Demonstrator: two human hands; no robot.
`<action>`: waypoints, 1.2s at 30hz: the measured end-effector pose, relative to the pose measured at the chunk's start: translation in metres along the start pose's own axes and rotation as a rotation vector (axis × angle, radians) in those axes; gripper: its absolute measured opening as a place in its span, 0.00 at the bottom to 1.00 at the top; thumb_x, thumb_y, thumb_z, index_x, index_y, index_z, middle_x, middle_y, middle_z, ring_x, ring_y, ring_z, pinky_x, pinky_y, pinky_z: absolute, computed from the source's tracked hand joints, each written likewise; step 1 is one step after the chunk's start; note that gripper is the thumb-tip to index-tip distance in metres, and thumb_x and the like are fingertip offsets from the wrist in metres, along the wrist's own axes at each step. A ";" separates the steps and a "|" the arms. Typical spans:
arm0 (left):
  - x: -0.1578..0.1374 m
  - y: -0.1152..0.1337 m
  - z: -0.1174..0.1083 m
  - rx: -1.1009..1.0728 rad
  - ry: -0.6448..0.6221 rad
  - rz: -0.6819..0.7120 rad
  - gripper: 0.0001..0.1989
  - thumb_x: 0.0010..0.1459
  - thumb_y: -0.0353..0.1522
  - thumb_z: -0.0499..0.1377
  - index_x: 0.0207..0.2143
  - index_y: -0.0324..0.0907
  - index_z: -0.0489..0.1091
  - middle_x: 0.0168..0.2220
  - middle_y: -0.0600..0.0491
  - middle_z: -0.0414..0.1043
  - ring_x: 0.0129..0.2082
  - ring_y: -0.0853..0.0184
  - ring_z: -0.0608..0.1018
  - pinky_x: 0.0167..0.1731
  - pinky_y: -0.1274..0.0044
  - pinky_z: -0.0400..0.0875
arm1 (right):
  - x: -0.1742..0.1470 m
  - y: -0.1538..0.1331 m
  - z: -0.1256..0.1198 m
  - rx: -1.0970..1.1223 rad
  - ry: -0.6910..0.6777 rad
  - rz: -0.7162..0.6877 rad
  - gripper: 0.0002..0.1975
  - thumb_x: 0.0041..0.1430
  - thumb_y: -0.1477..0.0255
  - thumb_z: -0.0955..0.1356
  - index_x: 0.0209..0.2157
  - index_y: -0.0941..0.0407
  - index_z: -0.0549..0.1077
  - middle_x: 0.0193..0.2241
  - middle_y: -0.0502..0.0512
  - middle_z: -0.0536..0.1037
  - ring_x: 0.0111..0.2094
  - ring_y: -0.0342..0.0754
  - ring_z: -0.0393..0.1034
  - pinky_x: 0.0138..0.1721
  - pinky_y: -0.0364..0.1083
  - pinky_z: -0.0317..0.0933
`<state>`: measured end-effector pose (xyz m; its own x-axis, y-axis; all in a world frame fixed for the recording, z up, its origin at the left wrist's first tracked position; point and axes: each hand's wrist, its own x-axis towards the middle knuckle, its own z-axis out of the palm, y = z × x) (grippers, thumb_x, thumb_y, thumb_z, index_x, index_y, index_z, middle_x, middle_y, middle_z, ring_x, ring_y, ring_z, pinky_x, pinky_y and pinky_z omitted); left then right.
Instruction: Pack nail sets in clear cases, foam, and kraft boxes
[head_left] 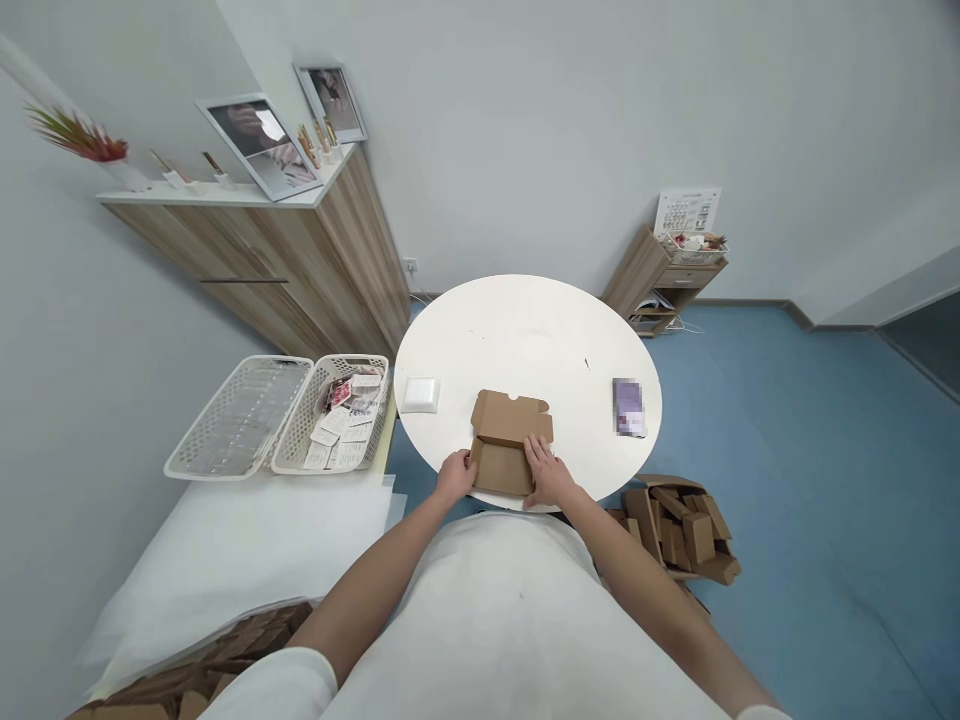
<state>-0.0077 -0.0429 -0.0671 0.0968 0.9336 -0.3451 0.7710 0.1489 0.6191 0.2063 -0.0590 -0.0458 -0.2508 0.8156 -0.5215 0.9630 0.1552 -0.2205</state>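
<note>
A brown cardboard mailer box lies near the front edge of the round white table, its lid raised and folded back, with side flaps sticking out. No contents show inside. My left hand is closed around the left wall of the box. At the opposite side, my right hand holds the right wall, fingers reaching over its far corner and thumb near the front corner. A small white packet rests on the table to the left. Over on the right lies a purple packet, partly blurred out.
Two white plastic baskets stand left of the table; one basket holds cards, the other clear sleeves. White sheets lie below them. A carton of folded brown boxes stands on the floor at right. Cabinets line the wall.
</note>
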 end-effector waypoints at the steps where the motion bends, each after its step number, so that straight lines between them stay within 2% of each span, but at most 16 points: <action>1: 0.001 0.000 -0.001 0.018 -0.002 0.002 0.10 0.51 0.28 0.51 0.36 0.38 0.68 0.33 0.49 0.72 0.33 0.65 0.73 0.31 0.77 0.63 | 0.000 0.001 -0.002 0.015 -0.011 -0.016 0.67 0.27 0.56 0.73 0.60 0.56 0.26 0.62 0.58 0.28 0.61 0.56 0.20 0.55 0.55 0.43; 5: 0.002 0.002 -0.003 0.081 -0.004 -0.001 0.09 0.49 0.26 0.51 0.34 0.39 0.67 0.33 0.49 0.71 0.34 0.64 0.73 0.31 0.77 0.62 | -0.002 0.007 -0.007 0.062 -0.033 -0.058 0.65 0.30 0.54 0.72 0.60 0.57 0.26 0.62 0.59 0.28 0.61 0.56 0.21 0.55 0.55 0.43; 12: 0.006 0.010 -0.001 0.197 0.002 -0.044 0.10 0.47 0.24 0.52 0.35 0.39 0.63 0.34 0.46 0.70 0.36 0.60 0.73 0.31 0.75 0.62 | -0.002 0.007 -0.009 0.087 -0.034 -0.050 0.62 0.33 0.57 0.72 0.60 0.56 0.28 0.62 0.57 0.29 0.62 0.55 0.22 0.54 0.53 0.44; 18: 0.006 0.010 -0.004 0.203 -0.030 0.020 0.10 0.51 0.30 0.52 0.37 0.39 0.64 0.35 0.48 0.70 0.36 0.62 0.73 0.33 0.75 0.63 | -0.001 0.009 -0.007 0.088 -0.008 -0.029 0.62 0.32 0.58 0.73 0.60 0.55 0.29 0.62 0.57 0.31 0.62 0.56 0.22 0.54 0.53 0.45; 20: 0.003 0.006 -0.007 0.127 -0.043 0.066 0.15 0.52 0.35 0.53 0.43 0.39 0.63 0.35 0.49 0.69 0.35 0.65 0.73 0.34 0.76 0.64 | -0.001 0.011 -0.006 0.089 0.004 -0.033 0.62 0.32 0.58 0.73 0.60 0.54 0.29 0.62 0.58 0.31 0.62 0.56 0.22 0.54 0.54 0.44; 22: -0.002 0.001 -0.011 0.023 -0.034 0.097 0.27 0.50 0.40 0.55 0.51 0.39 0.57 0.39 0.49 0.68 0.33 0.67 0.73 0.35 0.76 0.65 | -0.001 0.013 -0.006 0.093 0.006 -0.039 0.62 0.32 0.58 0.73 0.60 0.54 0.29 0.62 0.58 0.32 0.62 0.56 0.22 0.54 0.54 0.44; 24: -0.006 -0.003 -0.018 -0.043 -0.043 0.129 0.40 0.46 0.43 0.59 0.58 0.39 0.46 0.44 0.47 0.65 0.32 0.69 0.72 0.35 0.76 0.66 | -0.001 0.014 -0.006 0.090 0.005 -0.045 0.62 0.32 0.58 0.73 0.60 0.55 0.29 0.62 0.58 0.32 0.62 0.56 0.23 0.54 0.55 0.44; 27: -0.005 -0.006 -0.028 -0.050 -0.156 0.226 0.57 0.34 0.43 0.66 0.61 0.42 0.35 0.49 0.46 0.61 0.34 0.66 0.72 0.36 0.74 0.66 | 0.001 0.013 -0.009 0.063 0.011 -0.057 0.62 0.32 0.59 0.73 0.60 0.54 0.29 0.62 0.57 0.33 0.62 0.56 0.23 0.55 0.57 0.41; 31: 0.007 -0.004 -0.034 -0.022 -0.258 0.300 0.63 0.23 0.40 0.69 0.61 0.45 0.38 0.50 0.44 0.61 0.45 0.55 0.68 0.43 0.70 0.63 | 0.006 0.010 -0.013 0.031 0.008 -0.078 0.62 0.32 0.58 0.73 0.60 0.53 0.29 0.62 0.58 0.33 0.62 0.56 0.23 0.56 0.57 0.38; 36: 0.022 -0.002 -0.031 0.034 -0.298 0.326 0.64 0.22 0.39 0.70 0.61 0.45 0.39 0.54 0.44 0.57 0.52 0.51 0.63 0.48 0.68 0.58 | 0.010 0.013 -0.015 0.040 0.002 -0.094 0.62 0.32 0.58 0.73 0.60 0.52 0.29 0.62 0.57 0.34 0.62 0.56 0.23 0.56 0.57 0.37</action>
<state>-0.0266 -0.0123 -0.0547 0.5117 0.7947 -0.3266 0.6901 -0.1536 0.7072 0.2180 -0.0409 -0.0417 -0.3392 0.7999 -0.4951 0.9306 0.2082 -0.3012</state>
